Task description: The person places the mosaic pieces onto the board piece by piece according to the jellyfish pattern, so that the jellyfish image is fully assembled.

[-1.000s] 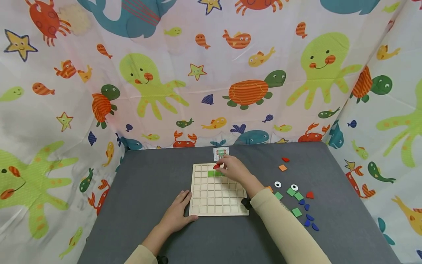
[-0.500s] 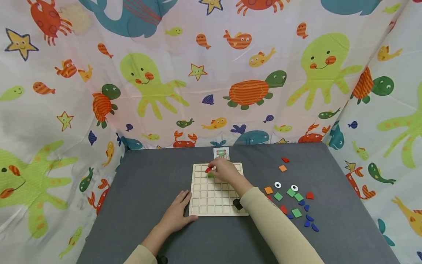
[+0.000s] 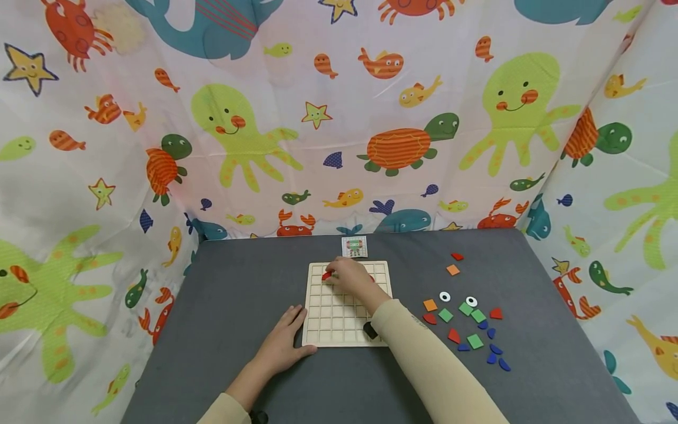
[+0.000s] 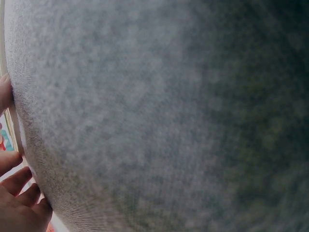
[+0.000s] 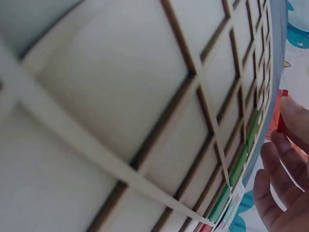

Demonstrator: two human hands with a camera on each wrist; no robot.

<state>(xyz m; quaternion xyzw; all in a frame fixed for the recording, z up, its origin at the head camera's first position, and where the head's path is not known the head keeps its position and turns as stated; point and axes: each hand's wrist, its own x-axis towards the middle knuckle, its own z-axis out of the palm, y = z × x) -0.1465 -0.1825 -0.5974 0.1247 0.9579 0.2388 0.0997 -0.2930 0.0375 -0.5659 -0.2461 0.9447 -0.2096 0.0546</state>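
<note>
A pale wooden grid board (image 3: pixel 331 324) lies on the grey table. My right hand (image 3: pixel 354 278) is over its upper left part and pinches a small flat red piece (image 3: pixel 326 275) between thumb and fingers. In the right wrist view this red piece (image 5: pixel 282 116) shows edge-on at the fingertips. Beneath it, a row of green squares (image 5: pixel 237 166) sits in the grid, with another red piece (image 5: pixel 205 227) at the row's end. My left hand (image 3: pixel 281 341) rests at the board's left edge, fingers extended, thumb near the lower left corner. The left wrist view shows its fingers (image 4: pixel 17 181) along that edge.
A small printed pattern card (image 3: pixel 354 247) lies just behind the board. To the right are scattered loose pieces: green squares (image 3: pixel 475 341), blue half-rounds (image 3: pixel 504 364), red pieces (image 3: pixel 454 335), orange squares (image 3: pixel 430 305) and white rings (image 3: pixel 445 297). A sea-animal curtain (image 3: pixel 339 118) surrounds the table.
My right hand has moved left across the board's upper rows, carrying the red piece from above the green row to its left side. The left hand stays in place.
</note>
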